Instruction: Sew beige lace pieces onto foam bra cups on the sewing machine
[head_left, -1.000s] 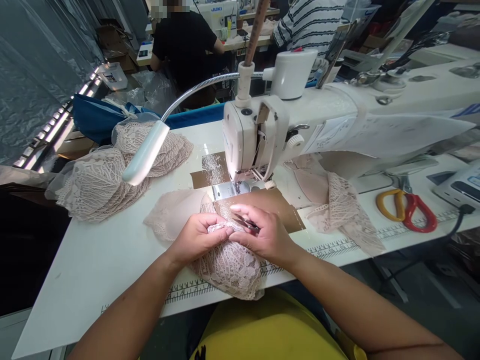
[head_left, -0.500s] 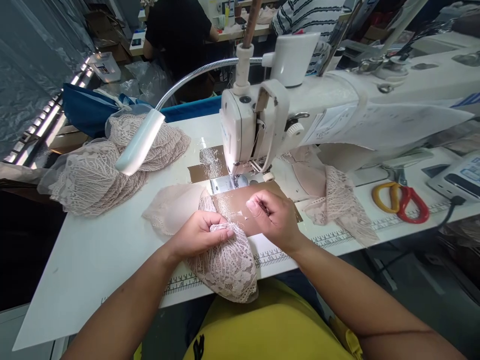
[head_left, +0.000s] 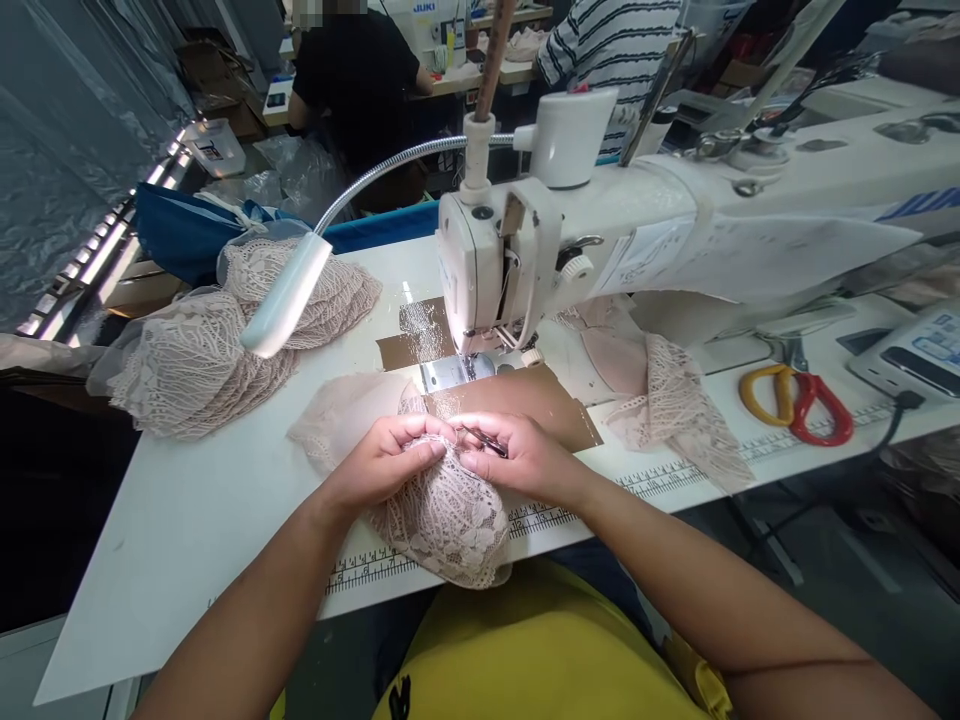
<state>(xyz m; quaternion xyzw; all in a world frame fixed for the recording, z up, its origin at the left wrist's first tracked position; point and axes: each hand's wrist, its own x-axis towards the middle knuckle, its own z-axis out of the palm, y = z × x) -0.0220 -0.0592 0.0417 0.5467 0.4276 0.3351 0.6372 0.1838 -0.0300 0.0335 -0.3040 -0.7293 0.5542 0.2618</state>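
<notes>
My left hand (head_left: 394, 455) pinches the upper edge of a beige lace cup piece (head_left: 465, 525), which drapes over the front edge of the table. Close against it, my right hand (head_left: 521, 455) is closed around a small dark metal tool (head_left: 486, 442), mostly hidden in the fingers; its exact kind is unclear. The fingertips of both hands meet at the lace edge. Behind my left hand, a sheer beige fabric piece (head_left: 337, 410) lies on the table. The sewing machine's needle area (head_left: 469, 362) is just beyond my hands.
Stacked lace cups (head_left: 180, 350) lie at the left beneath a lamp head (head_left: 289, 295). More lace (head_left: 675, 400) sits right of the needle. Scissors with yellow and red handles (head_left: 821, 410) rest farther right. Brown tape (head_left: 525, 395) covers the machine bed. Two people sit beyond.
My right hand has come left and down to the lace edge, meeting my left hand. The dark tool now shows in it. The view has shifted slightly.
</notes>
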